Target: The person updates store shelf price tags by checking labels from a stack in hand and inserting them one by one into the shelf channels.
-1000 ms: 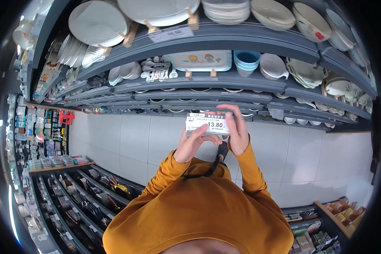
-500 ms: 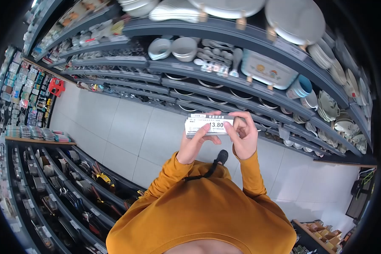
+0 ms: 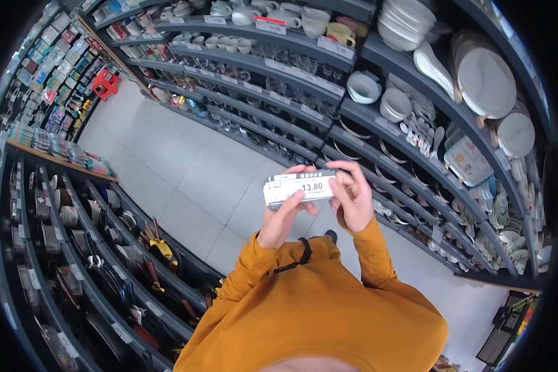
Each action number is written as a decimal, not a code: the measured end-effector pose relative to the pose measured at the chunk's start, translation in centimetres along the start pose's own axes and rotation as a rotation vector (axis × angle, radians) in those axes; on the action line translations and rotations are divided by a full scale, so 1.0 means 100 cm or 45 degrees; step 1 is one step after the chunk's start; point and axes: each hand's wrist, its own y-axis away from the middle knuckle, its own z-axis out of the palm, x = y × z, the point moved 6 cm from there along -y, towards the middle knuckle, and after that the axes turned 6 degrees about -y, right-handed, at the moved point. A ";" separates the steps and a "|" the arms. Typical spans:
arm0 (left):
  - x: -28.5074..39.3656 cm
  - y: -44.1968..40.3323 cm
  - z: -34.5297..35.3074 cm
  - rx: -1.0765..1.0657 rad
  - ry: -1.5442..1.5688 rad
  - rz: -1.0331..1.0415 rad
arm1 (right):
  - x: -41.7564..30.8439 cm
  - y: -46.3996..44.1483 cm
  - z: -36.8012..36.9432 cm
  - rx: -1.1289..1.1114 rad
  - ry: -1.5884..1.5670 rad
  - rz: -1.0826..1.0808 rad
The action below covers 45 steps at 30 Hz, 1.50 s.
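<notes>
A stack of price tags [image 3: 285,190] is held in front of my body, its top white label reading 13.80. My left hand [image 3: 282,217] grips the left part, thumb on the label's face and fingers behind. My right hand [image 3: 351,199] closes on the right end, with the thumb beside the printed price. Dark edges show along the top and bottom of the stack. How many tags lie in it I cannot tell.
Shelves on the right hold bowls [image 3: 364,87], plates [image 3: 487,80], a patterned tray [image 3: 468,160] and cups [image 3: 316,23]. Pans and kitchen tools fill the shelves [image 3: 115,260] at lower left. Grey floor tiles [image 3: 192,167] run between them. A red stool [image 3: 106,84] stands at the far end.
My view has turned toward the left, so the crockery shelves shift right and more cups and glasses show. Both hands keep their hold on the stack of price tags.
</notes>
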 end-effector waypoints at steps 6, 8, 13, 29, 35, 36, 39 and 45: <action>0.029 -0.027 -0.036 0.008 0.087 0.027 | 0.012 -0.047 0.034 -0.103 -0.027 0.038; 0.037 -0.045 -0.039 0.066 0.115 0.013 | 0.017 -0.065 0.037 -0.107 -0.011 0.012; 0.045 -0.095 -0.074 0.138 -0.032 0.023 | 0.034 -0.122 0.042 -0.129 -0.008 -0.024; 0.088 -0.151 -0.108 -0.069 -0.181 0.041 | 0.030 -0.171 0.067 0.068 0.202 -0.125; 0.091 -0.138 -0.118 -0.249 -0.026 -0.068 | 0.033 -0.140 0.082 0.243 0.243 -0.118; 0.091 -0.133 -0.125 -0.171 -0.015 -0.113 | 0.035 -0.134 0.086 0.268 0.239 -0.113; 0.087 -0.113 -0.149 -0.007 0.017 -0.203 | 0.050 -0.116 0.095 0.340 0.244 -0.142; 0.090 -0.068 -0.194 0.212 -0.190 -0.196 | 0.086 -0.085 0.121 0.350 0.212 0.021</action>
